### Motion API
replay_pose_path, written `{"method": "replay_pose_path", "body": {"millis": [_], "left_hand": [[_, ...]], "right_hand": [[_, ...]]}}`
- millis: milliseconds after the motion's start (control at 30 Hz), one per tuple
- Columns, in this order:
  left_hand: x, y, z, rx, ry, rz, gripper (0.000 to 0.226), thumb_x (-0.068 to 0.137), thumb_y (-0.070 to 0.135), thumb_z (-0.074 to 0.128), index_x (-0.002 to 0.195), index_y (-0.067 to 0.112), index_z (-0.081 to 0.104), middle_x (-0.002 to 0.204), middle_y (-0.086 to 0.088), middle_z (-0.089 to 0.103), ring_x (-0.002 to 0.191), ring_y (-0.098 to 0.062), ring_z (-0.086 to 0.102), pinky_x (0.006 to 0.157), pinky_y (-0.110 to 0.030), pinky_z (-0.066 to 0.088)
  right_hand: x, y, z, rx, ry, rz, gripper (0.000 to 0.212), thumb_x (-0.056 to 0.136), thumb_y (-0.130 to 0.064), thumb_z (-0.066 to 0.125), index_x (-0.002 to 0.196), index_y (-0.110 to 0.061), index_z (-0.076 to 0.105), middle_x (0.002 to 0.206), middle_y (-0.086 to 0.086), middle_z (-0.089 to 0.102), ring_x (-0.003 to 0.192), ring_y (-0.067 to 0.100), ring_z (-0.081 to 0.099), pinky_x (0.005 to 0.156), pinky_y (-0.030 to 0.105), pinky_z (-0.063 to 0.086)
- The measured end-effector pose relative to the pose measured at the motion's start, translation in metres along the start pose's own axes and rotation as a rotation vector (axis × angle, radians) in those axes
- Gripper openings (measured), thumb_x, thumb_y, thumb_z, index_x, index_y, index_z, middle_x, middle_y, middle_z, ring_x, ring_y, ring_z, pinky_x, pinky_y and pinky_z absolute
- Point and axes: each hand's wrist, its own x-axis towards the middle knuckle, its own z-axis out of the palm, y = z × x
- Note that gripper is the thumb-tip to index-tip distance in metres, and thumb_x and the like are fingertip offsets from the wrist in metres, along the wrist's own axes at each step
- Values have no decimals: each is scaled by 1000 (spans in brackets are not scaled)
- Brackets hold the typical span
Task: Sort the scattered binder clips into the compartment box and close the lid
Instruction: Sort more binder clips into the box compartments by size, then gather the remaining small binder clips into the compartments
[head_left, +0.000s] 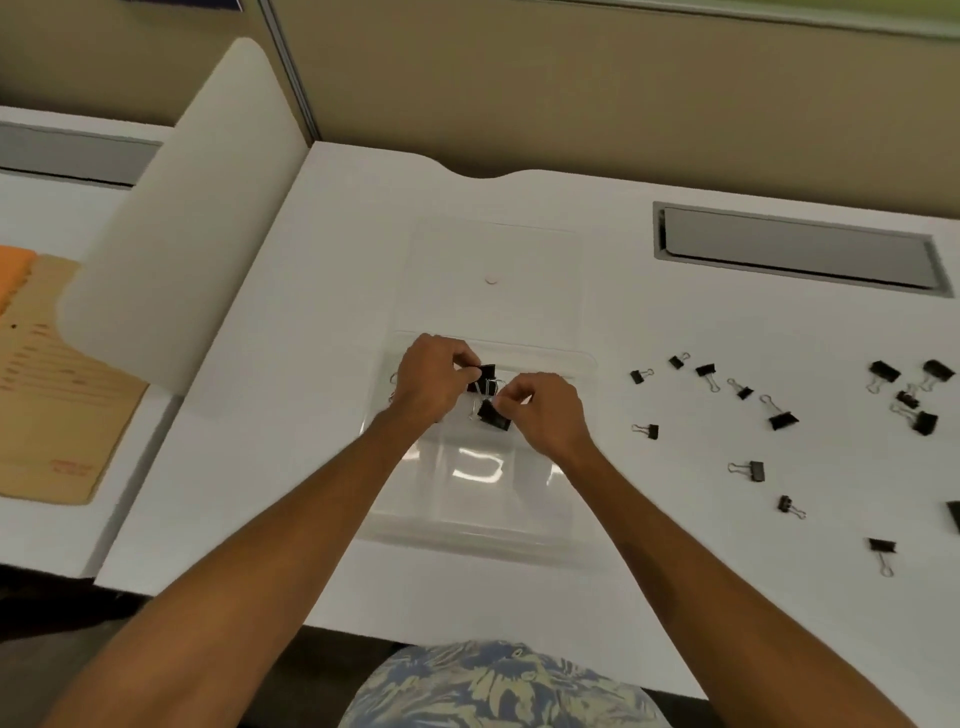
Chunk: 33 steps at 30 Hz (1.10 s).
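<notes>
Clear compartment box (467, 525) set on the bench (311, 364), lid (545, 260) laid open beyond it, binder clip (487, 372) pinched in curled fingers of the left hand (428, 379), second clip (493, 417) pinched by the right hand (548, 415), both over far compartments, loose clips (779, 415) scattered right.

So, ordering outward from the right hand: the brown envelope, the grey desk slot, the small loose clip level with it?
From the right hand:
1. Small loose clip, just to its right.
2. Grey desk slot, back right.
3. Brown envelope, far left.

Bare arms (260, 545) and a blue-and-cream leaf-print garment (498, 686).
</notes>
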Motion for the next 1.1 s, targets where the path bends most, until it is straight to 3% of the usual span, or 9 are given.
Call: {"method": "replay_pose_path", "body": {"millis": [167, 300, 467, 700, 800, 933, 1100], "left_hand": [[13, -10, -1, 185, -116, 198, 7, 78, 26, 77, 83, 22, 75, 79, 4, 72, 88, -16, 59, 88, -39, 48], [18, -17, -1, 226, -147, 259, 11, 82, 25, 75, 90, 18, 76, 85, -2, 71, 92, -18, 57, 84, -32, 44], [20, -25, -2, 204, -160, 312, 11, 85, 23, 70, 93, 17, 75, 89, -2, 72, 93, -20, 57, 84, -32, 42], [22, -30, -7, 177, -166, 331, 19, 88, 24, 68, 106, 21, 72, 102, 3, 72, 96, -16, 55, 84, -31, 46], [21, -28, -10, 168, -168, 346, 20, 88, 23, 67, 108, 21, 70, 105, 2, 71, 99, -16, 55, 86, -35, 48], [14, -22, -10, 138, -158, 401, 20, 88, 20, 65, 107, 19, 71, 105, 2, 71, 90, -13, 54, 84, -29, 44], [2, -9, -4, 69, -130, 408, 16, 89, 19, 65, 103, 18, 72, 103, 0, 72, 93, -16, 61, 85, -25, 41]], "right_hand": [[6, -3, 17, -233, 12, 1, 14, 89, -26, 67, 91, -17, 79, 74, -8, 52, 95, 22, 55, 71, 29, 43], [7, -10, 29, -373, 44, 31, 16, 90, -29, 65, 97, -20, 78, 97, 6, 65, 102, 27, 54, 84, 37, 47], [8, -13, 38, -469, 74, 54, 20, 94, -28, 60, 101, -19, 76, 102, 6, 64, 105, 28, 52, 85, 36, 41], [5, -9, 39, -348, 130, 74, 22, 92, -21, 64, 111, -15, 73, 105, 10, 64, 109, 28, 51, 89, 36, 46], [3, -6, 36, -276, 181, 68, 21, 91, -20, 65, 110, -15, 71, 103, 8, 65, 109, 24, 51, 86, 31, 45], [-2, -1, 28, -204, 249, 27, 16, 93, -18, 61, 105, -13, 72, 97, 7, 67, 102, 20, 53, 76, 22, 36], [-12, 9, 14, -148, 301, 10, 20, 95, -15, 55, 108, -12, 69, 98, 6, 67, 96, 17, 55, 76, 22, 37]]}}
